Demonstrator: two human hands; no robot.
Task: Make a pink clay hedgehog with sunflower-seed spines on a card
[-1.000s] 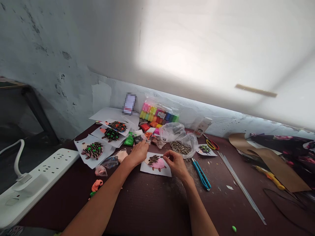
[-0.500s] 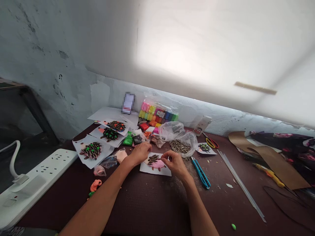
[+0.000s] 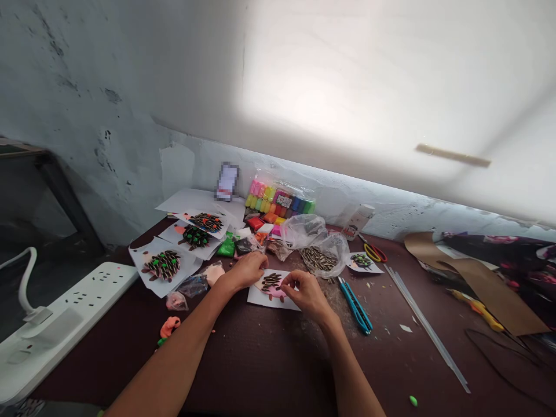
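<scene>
A white card [image 3: 256,297] lies on the dark red table, bearing a pink clay hedgehog shape [image 3: 276,293] with dark striped seeds [image 3: 271,282] stuck on its upper left part. My left hand [image 3: 252,269] rests at the card's upper left edge, fingers bent together; what they hold, if anything, is hidden. Over the right part of the pink clay is my right hand [image 3: 303,291], its thumb and forefinger pinched together on something too small to make out. Behind it, a clear plastic bag [image 3: 336,255] holds many striped seeds [image 3: 318,259].
Seed-covered hedgehog cards [image 3: 161,265] lie at left, near a white power strip [image 3: 87,307]. Coloured clay packs [image 3: 280,201] stand at the wall. Right of my hands are a blue cutter [image 3: 355,307], scissors [image 3: 374,252], clear sticks [image 3: 428,330] and a yellow glue gun [image 3: 478,310].
My right hand has moved slightly left and down over the pink clay, covering more of its right side. My left hand has stayed nearly still.
</scene>
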